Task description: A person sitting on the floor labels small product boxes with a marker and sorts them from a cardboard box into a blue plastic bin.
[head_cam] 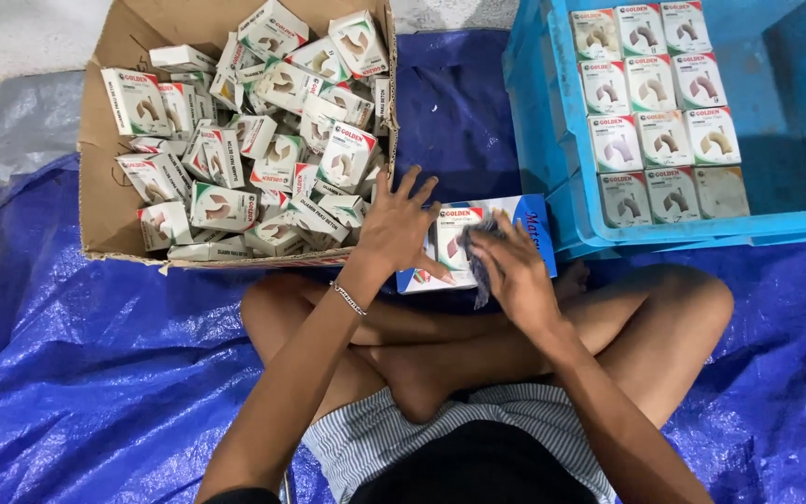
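Observation:
I sit cross-legged on a blue tarp. My left hand [396, 227] rests with fingers spread on a small white printed box [452, 245] that stands inside a blue and white carton [535, 224] in front of my legs. My right hand [513, 266] is closed on a dark cloth [479, 273] and presses it against that small box. To the left, a brown cardboard box [103, 201] holds a loose heap of several such small white boxes [263, 140].
A blue plastic crate [795, 140] at the upper right holds neat rows of small boxes [657, 112] along its left side. Blue tarp [76, 373] covers the floor, with grey sheeting [20, 121] at the far left.

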